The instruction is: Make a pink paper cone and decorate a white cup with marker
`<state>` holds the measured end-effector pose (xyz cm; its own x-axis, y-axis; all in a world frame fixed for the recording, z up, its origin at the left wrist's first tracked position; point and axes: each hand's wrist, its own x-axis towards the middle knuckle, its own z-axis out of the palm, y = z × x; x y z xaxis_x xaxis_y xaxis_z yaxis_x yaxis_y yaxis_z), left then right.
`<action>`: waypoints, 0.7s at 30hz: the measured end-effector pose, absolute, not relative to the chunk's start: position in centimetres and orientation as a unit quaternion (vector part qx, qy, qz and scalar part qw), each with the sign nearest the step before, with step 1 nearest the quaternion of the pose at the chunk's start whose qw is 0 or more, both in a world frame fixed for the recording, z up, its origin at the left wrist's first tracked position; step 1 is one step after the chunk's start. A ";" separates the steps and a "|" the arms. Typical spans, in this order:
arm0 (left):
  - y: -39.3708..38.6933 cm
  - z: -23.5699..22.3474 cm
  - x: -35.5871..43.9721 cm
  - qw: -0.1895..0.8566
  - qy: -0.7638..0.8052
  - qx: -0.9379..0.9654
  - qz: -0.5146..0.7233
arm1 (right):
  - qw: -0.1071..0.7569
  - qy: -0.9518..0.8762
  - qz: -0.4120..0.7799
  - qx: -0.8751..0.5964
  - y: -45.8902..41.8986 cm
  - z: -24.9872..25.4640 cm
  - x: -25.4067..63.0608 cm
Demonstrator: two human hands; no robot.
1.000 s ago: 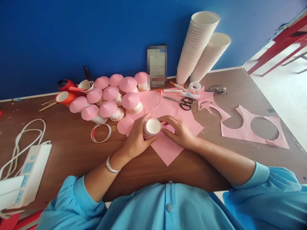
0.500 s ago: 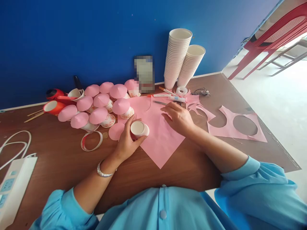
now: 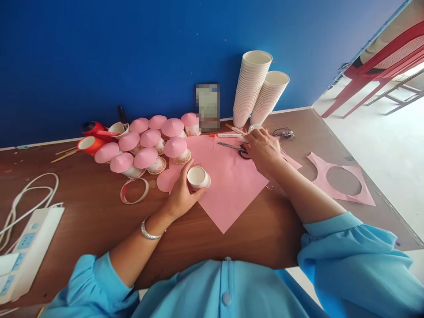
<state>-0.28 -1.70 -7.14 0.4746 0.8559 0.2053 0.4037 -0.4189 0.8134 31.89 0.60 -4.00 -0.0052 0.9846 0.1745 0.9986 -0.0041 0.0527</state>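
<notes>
My left hand (image 3: pixel 185 190) is wrapped round a white paper cup (image 3: pixel 198 177), held above the pink paper sheet (image 3: pixel 228 194) with its opening facing up. A pink paper disc (image 3: pixel 167 180) lies beside that hand. My right hand (image 3: pixel 265 148) bends its fingers down over the far right of the sheet, at a white tube (image 3: pixel 242 139) and a roll of tape (image 3: pixel 255 127). Whatever is under those fingers is hidden. Black-handled scissors (image 3: pixel 240 149) lie just left of my right hand, and an orange-and-white marker (image 3: pixel 227 135) is behind them.
Several cups topped with pink paper cones (image 3: pixel 151 138) stand at the back left. Tall cup stacks (image 3: pixel 252 86) and a phone (image 3: pixel 208 108) rest near the blue wall. Cut paper scraps (image 3: pixel 359 176) lie right; a power strip (image 3: pixel 36 251) and tape ring (image 3: pixel 134 191) lie left.
My right hand has moved away from me and right, from the scissors to the white tube and tape roll. The scissors are now uncovered. My left hand still holds the cup. The view has shifted.
</notes>
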 end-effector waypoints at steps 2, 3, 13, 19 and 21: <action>-1.7 -7.1 -0.3 0.363 0.402 0.781 0.311 | 0.042 -0.705 -0.085 -0.703 0.5 -4.4 32.0; -1.7 -7.1 -0.3 0.367 0.398 0.782 0.310 | 0.045 -0.706 -0.086 -0.702 0.5 -4.5 32.1; -2.0 -6.5 -0.2 0.351 0.383 0.796 0.311 | 0.082 -0.688 -0.083 -0.716 1.1 -5.0 33.0; -1.9 -6.5 -0.6 0.272 0.324 0.818 0.389 | 0.242 -0.643 -0.006 -0.727 0.2 -4.4 32.8; -1.9 -6.5 -0.8 0.243 0.311 0.818 0.418 | 0.350 -0.601 0.127 -0.708 -0.1 -4.2 32.1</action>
